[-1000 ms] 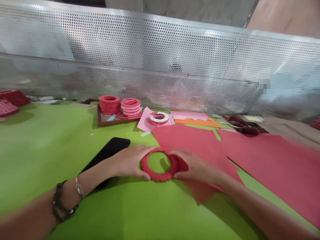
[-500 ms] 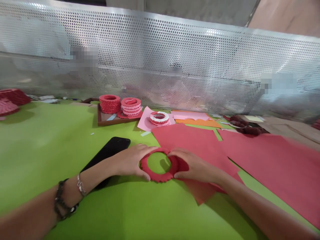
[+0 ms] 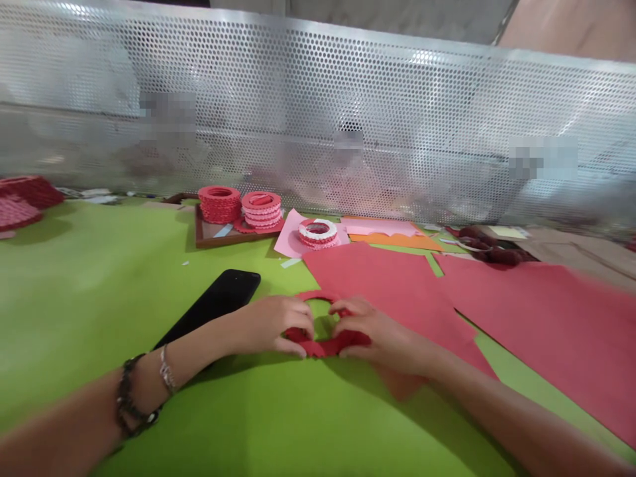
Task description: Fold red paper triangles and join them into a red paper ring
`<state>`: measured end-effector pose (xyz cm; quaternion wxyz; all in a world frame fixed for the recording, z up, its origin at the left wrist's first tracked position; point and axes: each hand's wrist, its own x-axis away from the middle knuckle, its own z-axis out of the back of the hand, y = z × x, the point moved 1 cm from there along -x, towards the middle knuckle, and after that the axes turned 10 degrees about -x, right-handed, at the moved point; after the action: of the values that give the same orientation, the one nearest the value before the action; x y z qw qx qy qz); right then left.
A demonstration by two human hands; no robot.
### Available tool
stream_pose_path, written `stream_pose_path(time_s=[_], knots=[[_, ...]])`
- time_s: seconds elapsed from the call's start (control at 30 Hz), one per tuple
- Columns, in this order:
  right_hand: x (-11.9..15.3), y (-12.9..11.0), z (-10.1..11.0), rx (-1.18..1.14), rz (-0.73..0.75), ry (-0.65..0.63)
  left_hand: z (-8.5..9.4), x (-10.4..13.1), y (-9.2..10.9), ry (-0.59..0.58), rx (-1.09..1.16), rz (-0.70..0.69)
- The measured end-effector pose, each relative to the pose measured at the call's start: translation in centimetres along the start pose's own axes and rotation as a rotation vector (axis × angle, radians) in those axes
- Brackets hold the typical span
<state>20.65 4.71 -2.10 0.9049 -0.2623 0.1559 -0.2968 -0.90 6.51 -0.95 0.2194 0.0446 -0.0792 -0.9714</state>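
Note:
Between my two hands is a red paper ring [image 3: 318,295] with a toothed edge, just above the green table top. My left hand [image 3: 279,324] grips its left side, thumb at the near edge and fingers curled through the hole. On the right side, my right hand [image 3: 370,329] pinches the ring in the same way. The near part of the ring looks bent, and the fingers cover both sides. A black phone [image 3: 218,298] lies flat beyond my left forearm. Red paper sheets [image 3: 387,278] spread out behind and under my right hand.
A brown tray [image 3: 213,242] bears stacks of red and pink rings [image 3: 261,211]. Right of it, a white-topped ring stack [image 3: 318,230] sits on pink paper. Dark-handled scissors [image 3: 497,252] lie at the back right. A perforated metal screen [image 3: 318,119] closes off the far edge.
My fingers have curled inward over the ring's sides and into its hole. The ring, round and flat before, now looks bent at its near part. The phone and sheets lie as before.

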Motion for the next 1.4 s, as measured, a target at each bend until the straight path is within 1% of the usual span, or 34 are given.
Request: stream_pose_path(time_s=[0.13, 0.3, 0.47, 0.63, 0.77, 0.9, 1.0, 1.2, 1.3, 1.4], knots=[[-0.2, -0.1, -0.1, 0.006, 0.033, -0.026, -0.3, -0.1, -0.1, 0.014, -0.050, -0.029], [-0.3, -0.4, 0.0, 0.027, 0.018, -0.045, -0.3, -0.1, 0.2, 0.014, -0.070, -0.030], [-0.3, -0.2, -0.1, 0.038, 0.004, -0.052, -0.4, -0.1, 0.1, 0.024, -0.043, -0.021], [-0.4, -0.2, -0.4, -0.002, -0.018, -0.062, -0.6, -0.1, 0.1, 0.044, -0.010, 0.000], [-0.2, -0.5, 0.1, -0.047, -0.020, -0.081, 0.0, 0.1, 0.6, 0.016, 0.022, 0.004], [0.0, -0.9, 0.8, -0.007, -0.027, -0.129, 0.7, 0.3, 0.9, -0.023, 0.014, -0.002], [-0.1, -0.8, 0.8, -0.015, -0.045, -0.117, 0.4, 0.2, 0.6, -0.028, 0.011, -0.007], [-0.4, -0.3, 0.0, -0.039, 0.044, -0.074, -0.6, -0.2, 0.3, 0.056, -0.059, -0.080], [-0.5, -0.3, -0.2, -0.035, 0.045, -0.069, -0.7, -0.3, 0.5, 0.060, -0.103, -0.121], [-0.5, -0.4, -0.2, -0.033, 0.060, -0.058, -0.6, -0.4, 0.6, 0.056, -0.120, -0.133]])
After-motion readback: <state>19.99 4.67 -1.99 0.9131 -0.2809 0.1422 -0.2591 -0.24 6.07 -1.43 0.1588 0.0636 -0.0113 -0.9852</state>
